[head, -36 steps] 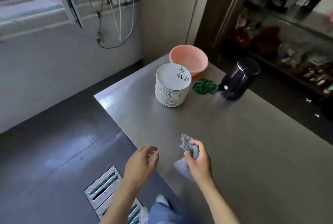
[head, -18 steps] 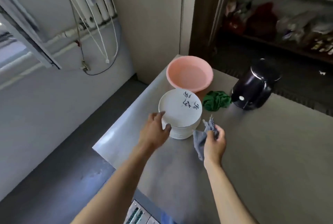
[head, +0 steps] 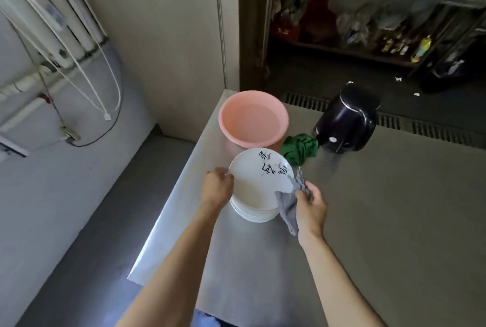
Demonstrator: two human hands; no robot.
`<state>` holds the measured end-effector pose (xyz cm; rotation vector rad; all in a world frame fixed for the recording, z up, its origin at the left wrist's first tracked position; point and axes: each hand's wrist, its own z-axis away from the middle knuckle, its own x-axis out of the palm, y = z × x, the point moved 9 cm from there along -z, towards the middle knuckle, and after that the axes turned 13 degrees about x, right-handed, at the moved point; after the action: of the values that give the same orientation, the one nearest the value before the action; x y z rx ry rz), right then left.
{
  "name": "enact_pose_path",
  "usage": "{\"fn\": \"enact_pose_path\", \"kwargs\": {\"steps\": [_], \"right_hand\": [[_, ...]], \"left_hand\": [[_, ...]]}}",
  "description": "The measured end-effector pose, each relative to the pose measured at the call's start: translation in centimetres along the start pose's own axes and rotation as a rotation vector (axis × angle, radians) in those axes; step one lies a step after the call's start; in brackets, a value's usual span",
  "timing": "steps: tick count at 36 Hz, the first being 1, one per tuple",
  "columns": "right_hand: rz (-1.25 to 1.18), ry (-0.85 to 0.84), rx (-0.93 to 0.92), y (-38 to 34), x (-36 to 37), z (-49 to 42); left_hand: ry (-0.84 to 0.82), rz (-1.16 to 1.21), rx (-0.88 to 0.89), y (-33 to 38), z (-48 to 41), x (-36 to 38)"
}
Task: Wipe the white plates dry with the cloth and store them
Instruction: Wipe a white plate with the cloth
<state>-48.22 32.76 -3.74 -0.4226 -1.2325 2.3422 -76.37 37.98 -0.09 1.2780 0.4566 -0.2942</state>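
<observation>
A stack of white plates (head: 252, 211) stands on the steel table (head: 368, 221). The top plate (head: 259, 178), marked with black writing, is tilted up at its left edge. My left hand (head: 217, 188) grips that left rim. My right hand (head: 309, 204) holds a grey cloth (head: 288, 202) bunched in its fingers at the plate's right rim, with part of the cloth lying on the plate and the rest hanging down beside the stack.
A pink basin (head: 252, 119) stands just behind the stack. A crumpled green cloth (head: 299, 149) and a black kettle (head: 347, 121) lie to the right of it. The table's left edge is close to the stack. Cluttered shelves stand beyond.
Both hands came forward from the table's near edge to the stack. The left hand took the top plate's rim and tilted it up; the right hand brought the cloth onto the plate.
</observation>
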Motion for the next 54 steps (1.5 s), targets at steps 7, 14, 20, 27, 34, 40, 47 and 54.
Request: {"fn": "enact_pose_path", "kwargs": {"steps": [7, 14, 20, 27, 34, 40, 47, 54], "right_hand": [[-0.053, 0.152, 0.004, -0.7, 0.3, 1.1], [-0.013, 0.242, -0.033, -1.5, 0.3, 2.4], [-0.014, 0.311, -0.271, -5.3, -1.5, 6.4], [0.226, 0.064, -0.29, -6.4, -0.9, 8.2], [0.627, 0.168, -0.459, -6.2, -4.5, 9.4], [1.118, 0.329, -0.662, -5.0, -9.0, 8.3], [1.36, 0.067, -0.565, 2.3, -14.4, 4.3], [1.343, -0.057, -0.464, 7.3, -19.6, 1.4]], "left_hand": [[-0.11, 0.15, 0.048, 0.6, -0.7, 0.2], [-0.249, 0.512, -0.013, -0.4, 1.1, 2.6], [-0.325, 0.599, 0.033, -0.1, 2.7, 2.8], [-0.473, 0.604, 0.098, 3.0, 6.0, 4.8], [-0.52, 0.615, 0.156, 5.8, 10.2, 8.7], [-0.528, 0.579, 0.195, 6.8, 13.3, 14.1], [-0.474, 0.45, 0.042, 4.9, 16.8, 23.0], [-0.4, 0.364, -0.12, 2.7, 20.2, 28.9]]}}
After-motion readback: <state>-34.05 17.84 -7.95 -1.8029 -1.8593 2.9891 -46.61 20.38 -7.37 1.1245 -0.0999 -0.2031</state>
